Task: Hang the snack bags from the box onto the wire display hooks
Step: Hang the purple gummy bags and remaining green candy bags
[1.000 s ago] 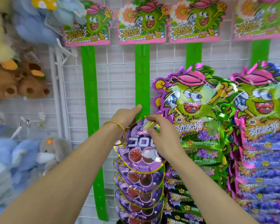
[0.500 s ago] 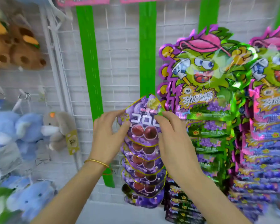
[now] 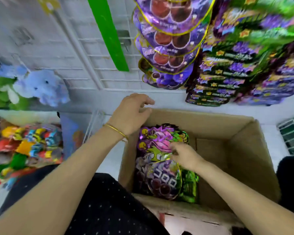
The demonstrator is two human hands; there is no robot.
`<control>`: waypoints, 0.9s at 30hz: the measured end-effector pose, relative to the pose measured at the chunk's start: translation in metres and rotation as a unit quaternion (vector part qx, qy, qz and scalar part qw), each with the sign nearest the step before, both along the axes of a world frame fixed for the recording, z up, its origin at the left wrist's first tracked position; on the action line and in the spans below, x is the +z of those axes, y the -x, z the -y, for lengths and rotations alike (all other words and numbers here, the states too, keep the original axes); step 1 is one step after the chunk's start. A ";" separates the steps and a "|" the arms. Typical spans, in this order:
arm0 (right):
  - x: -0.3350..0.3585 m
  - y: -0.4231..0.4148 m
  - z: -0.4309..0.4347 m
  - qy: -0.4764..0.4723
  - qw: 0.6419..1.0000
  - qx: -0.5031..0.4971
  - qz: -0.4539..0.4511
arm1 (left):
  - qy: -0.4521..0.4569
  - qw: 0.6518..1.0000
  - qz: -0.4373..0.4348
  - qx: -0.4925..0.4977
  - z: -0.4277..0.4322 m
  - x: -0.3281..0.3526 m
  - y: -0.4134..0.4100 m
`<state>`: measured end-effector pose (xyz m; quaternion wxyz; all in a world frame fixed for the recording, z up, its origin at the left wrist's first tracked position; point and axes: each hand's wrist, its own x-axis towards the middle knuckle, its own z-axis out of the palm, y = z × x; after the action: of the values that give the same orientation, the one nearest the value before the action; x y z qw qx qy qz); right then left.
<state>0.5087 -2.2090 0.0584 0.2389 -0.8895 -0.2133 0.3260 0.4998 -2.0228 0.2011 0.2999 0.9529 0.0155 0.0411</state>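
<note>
The cardboard box stands open at 5 o'clock in your view. The snack bags lie stacked flat against its 9 o'clock wall. They are glossy foil: on top is a spiky purple-and-green one with a pink-capped cartoon face, and at its 6 o'clock a rounded purple bag with dark grapes and white letters. Your right hand is down on the pile, fingers bent at the purple bag's top edge; blur hides whether they grip it. Your left hand hovers over the box's 11 o'clock corner, fingers loose, holding nothing. The hanging bags fill the wire rack at 12 o'clock.
</note>
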 end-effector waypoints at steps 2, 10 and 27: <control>-0.020 0.013 -0.003 0.078 0.996 0.030 0.031 | 0.011 1.000 0.000 -0.003 0.002 -0.002 -0.004; -0.038 0.021 -0.001 0.136 0.989 0.005 0.059 | 0.029 1.000 0.000 0.001 0.006 -0.007 -0.013; 0.106 -0.027 0.015 -0.329 0.927 -0.177 -0.033 | 0.137 0.985 -0.089 -0.056 0.024 -0.015 -0.003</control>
<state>0.5353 -2.2241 0.1647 0.5791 -0.7728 -0.1393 0.2193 0.5029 -2.0466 0.1864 0.4271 0.9020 -0.0055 -0.0631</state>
